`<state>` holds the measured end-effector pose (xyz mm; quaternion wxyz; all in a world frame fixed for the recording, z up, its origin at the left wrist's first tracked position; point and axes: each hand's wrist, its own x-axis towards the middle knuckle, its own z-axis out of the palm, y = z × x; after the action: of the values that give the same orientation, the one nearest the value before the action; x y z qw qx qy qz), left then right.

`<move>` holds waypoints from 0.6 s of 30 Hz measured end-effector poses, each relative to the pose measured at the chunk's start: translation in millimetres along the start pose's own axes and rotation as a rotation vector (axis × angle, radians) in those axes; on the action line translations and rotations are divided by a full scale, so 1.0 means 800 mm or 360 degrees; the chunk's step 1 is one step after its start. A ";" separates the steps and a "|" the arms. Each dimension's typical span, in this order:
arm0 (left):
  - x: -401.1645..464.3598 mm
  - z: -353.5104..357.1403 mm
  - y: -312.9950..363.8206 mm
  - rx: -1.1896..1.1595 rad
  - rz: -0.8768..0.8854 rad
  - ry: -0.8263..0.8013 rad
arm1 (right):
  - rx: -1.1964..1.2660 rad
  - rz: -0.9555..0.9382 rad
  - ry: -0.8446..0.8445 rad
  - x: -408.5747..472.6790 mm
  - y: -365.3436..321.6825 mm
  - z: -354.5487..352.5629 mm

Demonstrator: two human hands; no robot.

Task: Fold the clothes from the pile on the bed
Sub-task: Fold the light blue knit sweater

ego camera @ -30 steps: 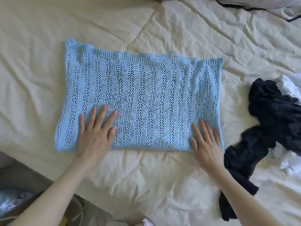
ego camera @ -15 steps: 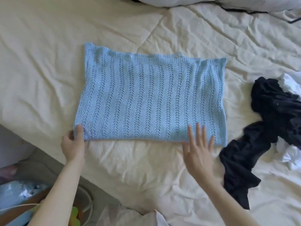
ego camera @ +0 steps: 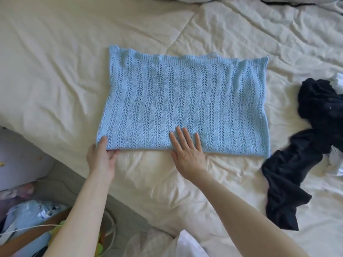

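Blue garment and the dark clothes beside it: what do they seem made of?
Blue garment: openwork knit, probably yarn; eyelet columns and a ribbed edge show, matte. Dark clothes: thin, soft woven or jersey fabric, judging by limp crumpled folds; fibre unclear.

A single head-worn, wide-angle camera looked forward and steeply down from above the near edge of the cream quilted bed (ego camera: 185, 23), close over its surface, bending straight lines outward.
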<state>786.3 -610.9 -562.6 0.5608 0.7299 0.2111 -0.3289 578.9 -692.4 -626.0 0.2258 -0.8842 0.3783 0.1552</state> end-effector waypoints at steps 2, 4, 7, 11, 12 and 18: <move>-0.018 0.009 0.004 0.0120 0.0274 -0.0075 | 0.0015 -0.0028 -0.0042 0.005 0.002 -0.005; -0.038 0.021 0.010 0.0284 0.0535 -0.0164 | 0.0256 -0.0042 -0.0049 0.006 0.001 -0.019; -0.070 0.052 0.017 0.0610 0.0970 -0.0248 | 0.1391 0.0303 0.0046 -0.001 0.003 -0.064; -0.138 0.127 0.018 0.0867 0.1501 -0.0440 | 0.2570 0.0788 0.0242 -0.027 0.041 -0.128; -0.157 0.148 0.012 0.0890 0.1597 -0.0527 | 0.2764 0.0837 0.0338 -0.035 0.059 -0.140; -0.243 0.246 -0.102 0.1541 0.1716 -0.1413 | 0.3078 0.1000 0.0774 -0.091 0.171 -0.161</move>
<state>548.3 -764.1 -509.3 0.2975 0.6935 -0.5692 -0.3265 442.8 -799.1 -522.7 0.7044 -0.1959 0.5892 -0.3440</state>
